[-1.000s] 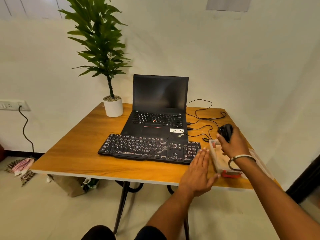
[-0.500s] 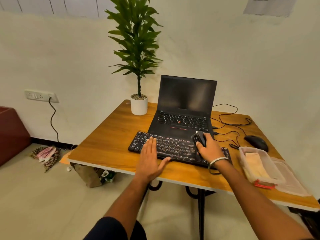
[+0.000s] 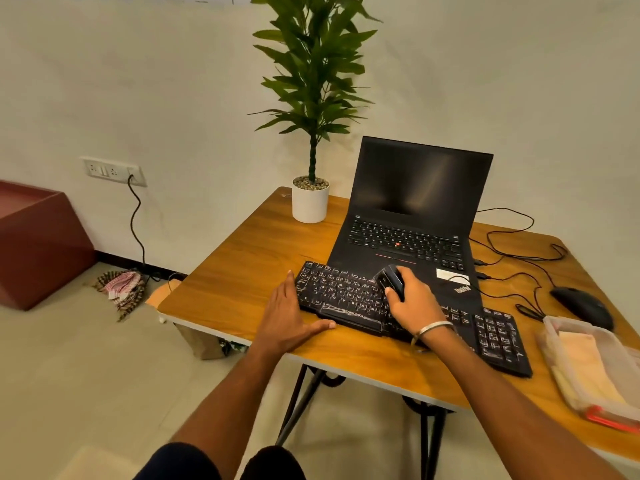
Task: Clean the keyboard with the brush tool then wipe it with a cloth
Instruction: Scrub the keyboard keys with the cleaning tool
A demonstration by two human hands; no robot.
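Brush tool pressed to keyboard, first cleaning step likely under way.
Right hand curls its fingers round the dark brush over the middle keys; left hand lies flat, fingers straight, against the keyboard's left end, seemingly to steady it on the wooden table. Cloth waits in a clear container at right.

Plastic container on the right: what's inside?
The clear plastic container holds a folded pale yellow cloth. Anything beneath the cloth is covered, and the container's near end runs out of frame, so the rest of its contents cannot be told.
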